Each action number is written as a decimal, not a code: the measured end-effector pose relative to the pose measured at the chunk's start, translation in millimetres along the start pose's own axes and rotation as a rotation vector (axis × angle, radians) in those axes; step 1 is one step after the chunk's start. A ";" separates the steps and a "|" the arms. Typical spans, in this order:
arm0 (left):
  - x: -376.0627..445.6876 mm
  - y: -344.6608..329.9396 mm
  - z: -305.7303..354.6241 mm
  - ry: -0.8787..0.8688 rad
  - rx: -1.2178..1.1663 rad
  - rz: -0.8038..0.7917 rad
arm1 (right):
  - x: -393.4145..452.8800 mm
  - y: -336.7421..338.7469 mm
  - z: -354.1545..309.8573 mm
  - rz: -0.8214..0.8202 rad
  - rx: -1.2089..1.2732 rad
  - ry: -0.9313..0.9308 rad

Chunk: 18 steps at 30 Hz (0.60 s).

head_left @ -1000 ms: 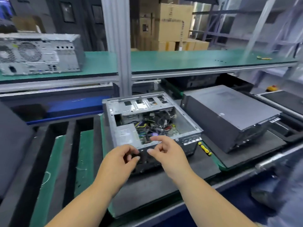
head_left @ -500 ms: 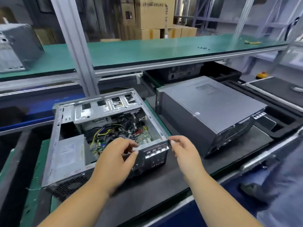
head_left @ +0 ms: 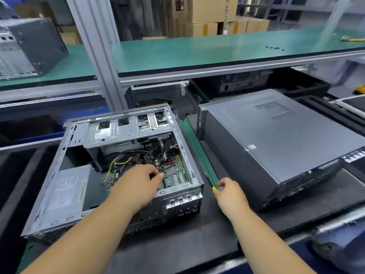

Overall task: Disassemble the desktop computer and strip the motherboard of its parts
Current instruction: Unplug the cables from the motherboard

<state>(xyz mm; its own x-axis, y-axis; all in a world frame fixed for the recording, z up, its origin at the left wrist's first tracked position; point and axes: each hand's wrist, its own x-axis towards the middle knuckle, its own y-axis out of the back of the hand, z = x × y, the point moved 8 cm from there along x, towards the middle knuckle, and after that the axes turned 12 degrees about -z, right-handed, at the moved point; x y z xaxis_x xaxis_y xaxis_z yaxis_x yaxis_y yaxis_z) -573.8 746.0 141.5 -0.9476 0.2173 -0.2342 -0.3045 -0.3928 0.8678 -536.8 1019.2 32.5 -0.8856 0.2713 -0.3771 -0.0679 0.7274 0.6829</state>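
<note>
From my head view, the open grey sheet-metal desktop computer case (head_left: 110, 175) lies on its side on the black mat of the bench (head_left: 177, 244), near and left of centre, its open side facing up. My left hand (head_left: 136, 186) is down inside it, fingers (head_left: 158, 176) curled and pressed together over the green motherboard (head_left: 173, 177) at the near right corner; whether they pinch a part or a lead there I cannot tell. My right hand (head_left: 231, 191) is just right of the case, its fingers pinching the yellow-handled screwdriver (head_left: 214, 189) that lies along the green strip.

I judge the case stiff and fairly heavy, with thin stamped edges that could cut, so I would hold it by the folded rims. The motherboard looks rigid but fragile: best taken by its bare edges, never by the sockets. The bundle of yellow and black cables (head_left: 118, 163) is soft and should come off by the plugs. The grey boxed power supply (head_left: 67, 190) at the near left looks dense. A closed dark grey computer tower (head_left: 276, 143) lies to the right.
</note>
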 end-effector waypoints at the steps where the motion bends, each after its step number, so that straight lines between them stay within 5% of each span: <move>1: -0.4 0.5 0.0 0.014 0.025 0.002 | 4.0 -3.5 0.8 -0.015 -0.092 -0.021; 9: -0.1 -1.3 -2.1 0.059 0.028 -0.012 | 15.2 -16.1 -4.2 -0.078 -0.389 -0.052; 18: -4.0 0.7 1.9 0.034 -0.006 -0.016 | 16.5 1.8 -16.4 -0.002 -0.269 0.011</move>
<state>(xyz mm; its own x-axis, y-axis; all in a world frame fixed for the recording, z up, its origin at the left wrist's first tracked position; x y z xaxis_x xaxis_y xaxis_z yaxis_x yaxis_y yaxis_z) -570.0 746.5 143.9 -0.9452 0.1936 -0.2630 -0.3205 -0.3951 0.8609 -559.1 1014.7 37.8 -0.8899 0.2622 -0.3733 -0.1885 0.5339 0.8243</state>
